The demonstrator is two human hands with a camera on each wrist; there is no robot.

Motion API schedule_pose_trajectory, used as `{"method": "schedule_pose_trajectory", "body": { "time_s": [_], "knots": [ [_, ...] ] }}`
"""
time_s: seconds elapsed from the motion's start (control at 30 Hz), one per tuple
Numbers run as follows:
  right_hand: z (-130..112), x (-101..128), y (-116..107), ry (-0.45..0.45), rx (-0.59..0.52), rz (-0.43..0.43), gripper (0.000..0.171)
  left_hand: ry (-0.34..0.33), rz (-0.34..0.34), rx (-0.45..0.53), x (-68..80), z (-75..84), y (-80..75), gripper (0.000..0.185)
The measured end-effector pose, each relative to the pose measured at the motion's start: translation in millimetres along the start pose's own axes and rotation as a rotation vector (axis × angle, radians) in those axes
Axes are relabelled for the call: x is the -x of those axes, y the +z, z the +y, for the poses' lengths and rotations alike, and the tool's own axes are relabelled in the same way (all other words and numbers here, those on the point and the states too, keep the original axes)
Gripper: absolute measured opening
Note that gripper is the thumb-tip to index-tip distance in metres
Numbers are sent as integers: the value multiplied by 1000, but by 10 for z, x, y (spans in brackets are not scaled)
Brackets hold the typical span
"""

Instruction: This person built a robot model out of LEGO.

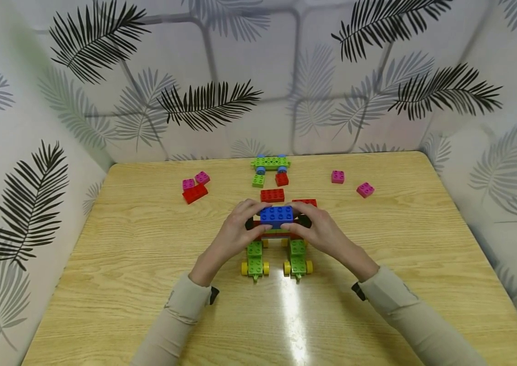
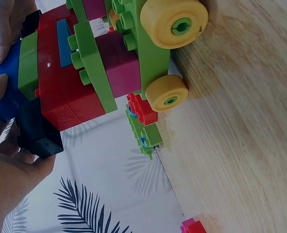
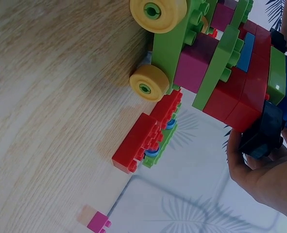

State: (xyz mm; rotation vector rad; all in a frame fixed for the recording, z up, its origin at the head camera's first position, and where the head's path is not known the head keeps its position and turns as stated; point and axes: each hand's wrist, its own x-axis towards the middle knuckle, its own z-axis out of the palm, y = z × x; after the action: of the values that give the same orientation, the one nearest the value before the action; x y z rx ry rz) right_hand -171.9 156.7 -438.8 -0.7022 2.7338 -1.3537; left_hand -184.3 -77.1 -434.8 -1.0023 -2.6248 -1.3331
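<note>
Both hands meet at the top of a built toy-brick structure in the middle of the table. Between thumb and fingers, the left hand [image 1: 235, 231] grips the left end of a long blue brick [image 1: 276, 217]; the right hand [image 1: 320, 231] grips its right end. Directly under the blue brick are green bricks [image 2: 28, 73], with black bricks [image 2: 39, 130] jutting out at the sides beside the fingers. Lower down come red bricks [image 3: 240, 94], a narrow blue piece [image 3: 246, 52] and magenta bricks [image 3: 196, 63]. Two green wheeled bases [image 1: 255, 265] with yellow wheels [image 2: 175, 22] carry the structure.
Behind the structure lie red bricks [image 1: 272, 195], a small green brick [image 1: 259, 180], a small red brick [image 1: 281, 179] and a green base with blue wheels [image 1: 271, 162]. Magenta bricks [image 1: 202, 177] and a red brick [image 1: 195, 193] sit back left; magenta bricks [image 1: 338, 176] sit back right.
</note>
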Motion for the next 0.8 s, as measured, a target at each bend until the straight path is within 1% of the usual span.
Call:
{"method": "schedule_pose_trajectory", "body": {
  "time_s": [0.8],
  "knots": [
    [11,4,-2,4,-11,-4,39,-7,2,-5,-9,-14,13,43]
  ]
}}
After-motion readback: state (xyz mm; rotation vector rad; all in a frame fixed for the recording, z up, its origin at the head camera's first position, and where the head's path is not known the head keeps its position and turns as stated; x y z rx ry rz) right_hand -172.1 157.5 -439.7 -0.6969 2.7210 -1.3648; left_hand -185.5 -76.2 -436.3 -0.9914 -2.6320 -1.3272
